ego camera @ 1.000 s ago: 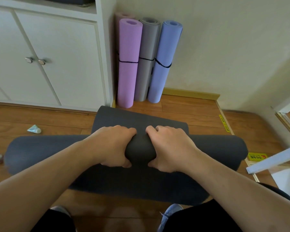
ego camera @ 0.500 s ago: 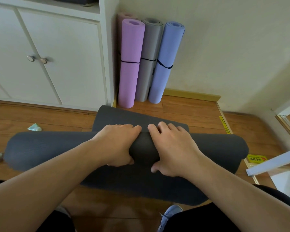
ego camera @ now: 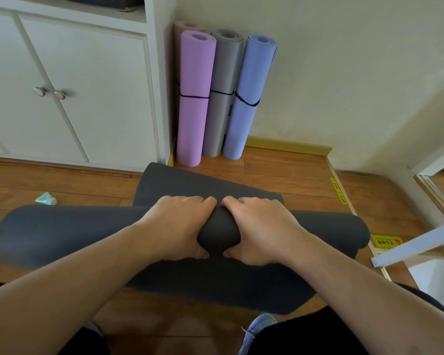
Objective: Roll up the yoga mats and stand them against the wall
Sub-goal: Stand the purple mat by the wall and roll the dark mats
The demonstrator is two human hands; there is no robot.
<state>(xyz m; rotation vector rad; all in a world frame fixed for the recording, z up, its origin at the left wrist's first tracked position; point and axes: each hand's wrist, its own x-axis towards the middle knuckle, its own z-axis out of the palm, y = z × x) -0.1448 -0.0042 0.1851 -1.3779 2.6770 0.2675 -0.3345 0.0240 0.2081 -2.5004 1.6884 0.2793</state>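
— Wooden floor [ego camera: 280, 172] under us, white cupboard [ego camera: 69, 98] left, then four rolled mats [ego camera: 194, 98] upright in the corner.

— So those look finished. Ours?

— We grip the dark mat [ego camera: 62, 231] mid-roll: left hand [ego camera: 180, 226] and right hand [ego camera: 262, 226] both curl round it, side by side. A short flat stretch remains ahead; then we stand it up.

Dark grey yoga mat [ego camera: 62, 229]: matt foam, finely textured. Purple rolled mat [ego camera: 194, 98], at 12 o'clock: matt, smooth foam. Floor [ego camera: 280, 170]: varnished wood planks, slight sheen. Cabinet doors [ego camera: 95, 98]: smooth white painted finish; knobs [ego camera: 39, 91] brushed metal.
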